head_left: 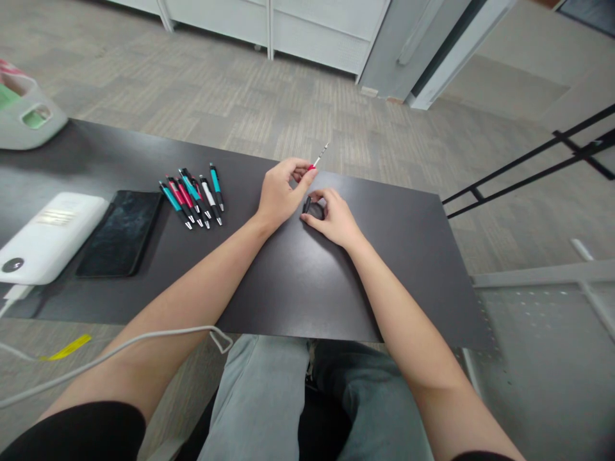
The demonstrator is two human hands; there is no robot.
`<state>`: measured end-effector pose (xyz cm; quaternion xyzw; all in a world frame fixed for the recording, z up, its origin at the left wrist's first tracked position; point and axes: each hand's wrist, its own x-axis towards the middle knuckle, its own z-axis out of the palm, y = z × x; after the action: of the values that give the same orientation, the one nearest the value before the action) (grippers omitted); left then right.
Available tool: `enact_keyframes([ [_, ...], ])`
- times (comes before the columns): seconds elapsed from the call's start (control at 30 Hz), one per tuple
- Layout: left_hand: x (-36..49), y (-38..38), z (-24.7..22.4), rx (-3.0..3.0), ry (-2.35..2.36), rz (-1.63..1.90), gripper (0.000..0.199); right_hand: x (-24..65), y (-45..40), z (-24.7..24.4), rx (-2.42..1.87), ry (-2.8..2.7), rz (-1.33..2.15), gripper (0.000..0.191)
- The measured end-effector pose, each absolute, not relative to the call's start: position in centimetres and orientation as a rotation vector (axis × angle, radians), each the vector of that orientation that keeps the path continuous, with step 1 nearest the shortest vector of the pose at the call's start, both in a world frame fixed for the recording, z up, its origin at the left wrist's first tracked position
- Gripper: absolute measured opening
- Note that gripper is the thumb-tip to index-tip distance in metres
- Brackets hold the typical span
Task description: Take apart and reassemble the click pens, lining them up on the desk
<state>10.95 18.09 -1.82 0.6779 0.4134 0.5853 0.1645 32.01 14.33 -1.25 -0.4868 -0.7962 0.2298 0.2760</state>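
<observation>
My left hand [283,189], over the far part of the dark table, pinches a red pen part with a thin white and silver refill [323,153] sticking out up and to the right. Just to its right, my right hand [332,218] is curled close to the tabletop, thumb and fingers around a small black pen grip [307,204]. Beneath those fingers is a dark round thing [316,210], partly hidden; I cannot make out what it is. Left of my hands lies a loose group of click pens [192,197] in turquoise, red and white, with black grips and silver tips.
A black tablet or phone [122,234] lies left of the pens, beside a white power bank [52,237] with a cable. At the far left stands a white plastic basket [36,121]. A white cable [144,336] crosses over my left forearm. Black metal bars [523,169] are at the right.
</observation>
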Motion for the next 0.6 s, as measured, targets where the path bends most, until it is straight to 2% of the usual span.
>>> enact_keyframes([
  [0.1, 11.0, 17.9, -1.8, 1.976, 1.189, 1.605, 0.007, 32.5, 15.4, -2.2, -1.225, -1.854, 0.843, 0.063],
  [0.2, 11.0, 17.6, -1.8, 2.028, 1.199, 1.555, 0.008, 33.4, 16.6, -2.3, -1.145, -1.534, 0.851, 0.071],
  [0.4, 11.1, 16.8, -1.2, 2.197, 1.236, 1.290, 0.009, 36.0, 17.8, -0.2, -1.057, -1.149, 0.608, 0.075],
  [0.6, 11.1, 16.4, -1.1, 2.300, 1.202, 1.135, 0.017, 36.5, 17.4, 0.2, -1.111, -1.175, 0.604, 0.069],
])
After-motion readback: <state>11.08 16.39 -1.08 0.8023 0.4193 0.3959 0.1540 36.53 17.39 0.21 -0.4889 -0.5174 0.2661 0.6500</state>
